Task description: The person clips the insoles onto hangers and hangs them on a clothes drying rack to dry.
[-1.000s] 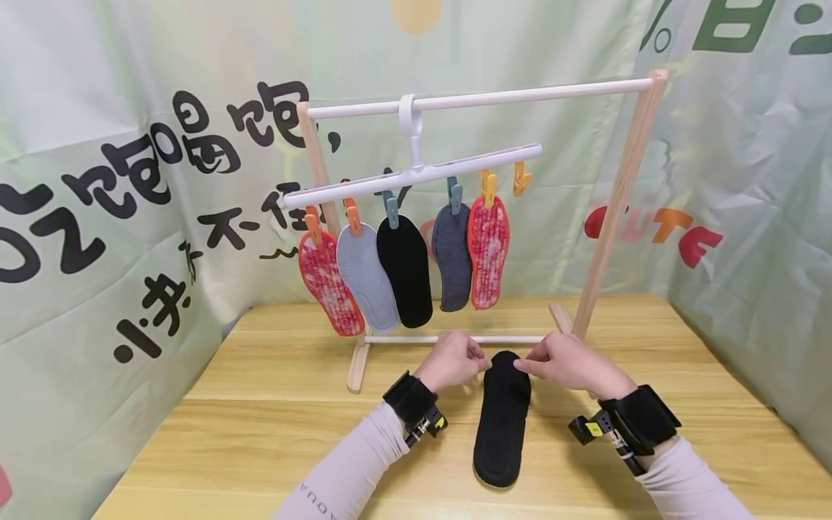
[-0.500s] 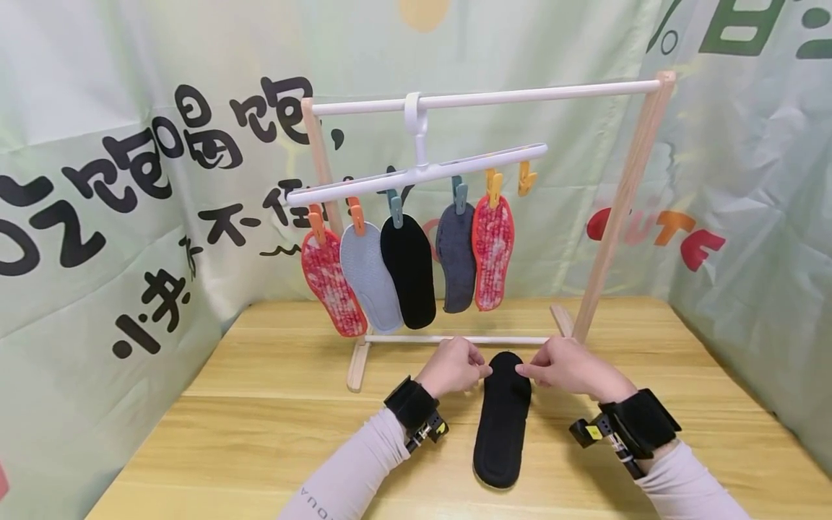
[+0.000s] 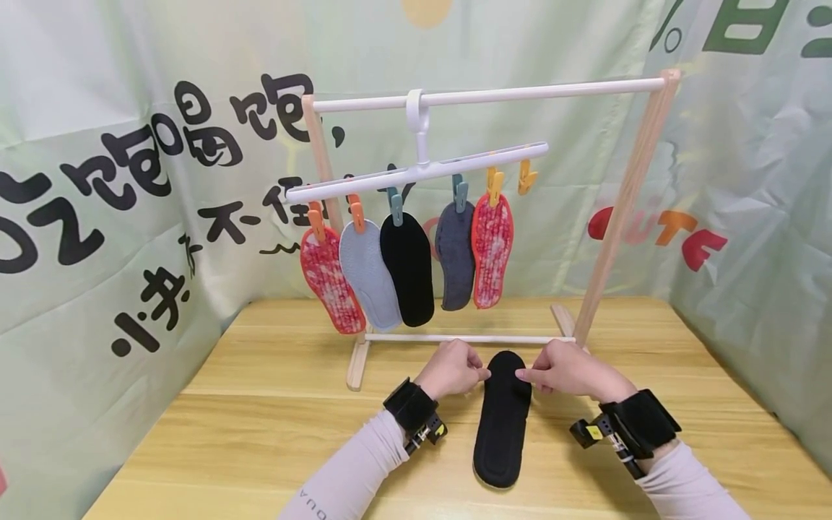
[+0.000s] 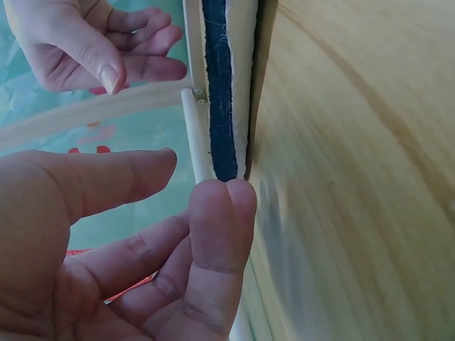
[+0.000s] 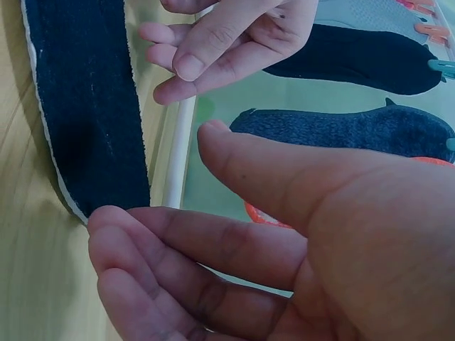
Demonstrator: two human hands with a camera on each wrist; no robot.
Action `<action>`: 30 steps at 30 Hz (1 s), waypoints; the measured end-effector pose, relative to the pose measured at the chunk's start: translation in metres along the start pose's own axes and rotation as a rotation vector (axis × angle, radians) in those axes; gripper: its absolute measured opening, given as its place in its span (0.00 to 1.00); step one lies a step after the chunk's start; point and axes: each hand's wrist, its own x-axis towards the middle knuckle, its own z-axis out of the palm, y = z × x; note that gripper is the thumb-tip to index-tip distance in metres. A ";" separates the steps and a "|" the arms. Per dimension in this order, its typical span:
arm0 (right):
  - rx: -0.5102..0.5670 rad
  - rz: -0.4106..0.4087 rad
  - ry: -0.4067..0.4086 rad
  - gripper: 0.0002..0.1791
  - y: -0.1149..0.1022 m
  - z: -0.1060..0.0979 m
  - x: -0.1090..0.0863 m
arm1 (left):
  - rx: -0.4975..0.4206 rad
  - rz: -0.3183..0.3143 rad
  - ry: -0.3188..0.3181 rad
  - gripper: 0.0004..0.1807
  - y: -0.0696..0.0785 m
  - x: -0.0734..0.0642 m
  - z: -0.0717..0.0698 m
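In the head view a black insole (image 3: 502,433) lies lengthwise on the table, its rounded far end between my two hands. My left hand (image 3: 451,370) is at its left edge. The left wrist view shows the fingertips (image 4: 217,206) right at the insole's pale side, with the thumb apart from them. Along the opposite edge is my right hand (image 3: 568,370). Its fingertips (image 5: 110,227) meet the insole's edge in the right wrist view, and its thumb (image 5: 242,153) also stands away. Neither hand pinches the insole; the fingers bend loosely.
Behind stands a wooden rack (image 3: 624,206) with a white hanger (image 3: 416,173) on its top bar. Clipped insoles hang there: red ones (image 3: 492,253), a light grey one (image 3: 370,274), a black one (image 3: 409,274) and a dark grey one (image 3: 455,256). One yellow clip (image 3: 526,178) holds nothing.
Both hands have slid slightly toward the near side along the insole's edges. The insole keeps its place on the table. The head view has shifted a little.
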 end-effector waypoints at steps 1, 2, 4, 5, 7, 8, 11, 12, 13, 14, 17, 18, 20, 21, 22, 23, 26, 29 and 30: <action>0.007 0.000 -0.005 0.25 0.000 0.000 0.000 | 0.007 0.001 0.000 0.09 0.000 0.000 0.000; 0.012 0.003 -0.010 0.25 0.001 0.001 0.000 | 0.010 0.002 0.001 0.09 -0.001 -0.001 0.000; 0.022 0.009 -0.023 0.25 0.001 0.001 0.001 | 0.017 0.002 0.001 0.10 -0.001 -0.001 0.000; 0.026 0.008 -0.028 0.25 0.001 0.002 0.001 | 0.018 0.001 -0.001 0.10 -0.002 -0.001 0.000; 0.033 0.001 -0.036 0.26 0.001 0.002 0.001 | 0.014 -0.001 -0.002 0.10 -0.002 -0.002 0.000; 0.036 -0.003 -0.039 0.26 0.001 0.002 0.001 | 0.009 -0.003 -0.003 0.10 -0.002 -0.002 0.000; 0.039 -0.024 -0.052 0.26 0.001 0.003 0.001 | -0.011 -0.014 -0.015 0.11 -0.002 -0.003 0.000; 0.038 -0.029 -0.058 0.26 0.001 0.003 0.001 | -0.018 -0.015 -0.018 0.11 -0.002 -0.003 0.000; 0.040 -0.033 -0.063 0.26 0.001 0.003 0.001 | -0.021 -0.017 -0.021 0.11 -0.002 -0.003 0.000; 0.037 -0.043 -0.068 0.27 0.001 0.003 0.001 | -0.023 -0.017 -0.024 0.12 -0.002 -0.003 0.000; 0.025 -0.046 -0.078 0.27 0.001 0.003 0.000 | -0.017 -0.013 -0.029 0.12 -0.002 -0.004 -0.001; 0.019 -0.044 -0.079 0.27 0.001 0.003 0.000 | -0.014 -0.014 -0.030 0.12 -0.001 -0.004 -0.001; 0.006 -0.034 -0.079 0.27 0.001 0.005 -0.001 | -0.004 -0.018 -0.031 0.12 -0.001 -0.005 -0.001; 0.000 -0.026 -0.080 0.26 0.001 0.005 -0.001 | -0.001 -0.020 -0.031 0.12 0.000 -0.006 -0.001; -0.009 -0.025 -0.079 0.26 0.001 0.006 -0.002 | 0.004 -0.024 -0.031 0.12 0.000 -0.006 0.000; -0.016 -0.024 -0.077 0.26 0.001 0.006 -0.002 | 0.008 -0.027 -0.032 0.12 0.000 -0.006 0.000; -0.029 -0.023 -0.073 0.26 0.000 0.005 -0.004 | 0.013 -0.028 -0.032 0.12 0.001 -0.007 0.000; -0.029 -0.021 -0.074 0.26 0.000 0.004 -0.006 | 0.007 -0.031 -0.035 0.12 0.001 -0.008 0.000; -0.028 -0.020 -0.076 0.26 0.000 0.003 -0.007 | 0.005 -0.033 -0.035 0.12 0.002 -0.008 0.000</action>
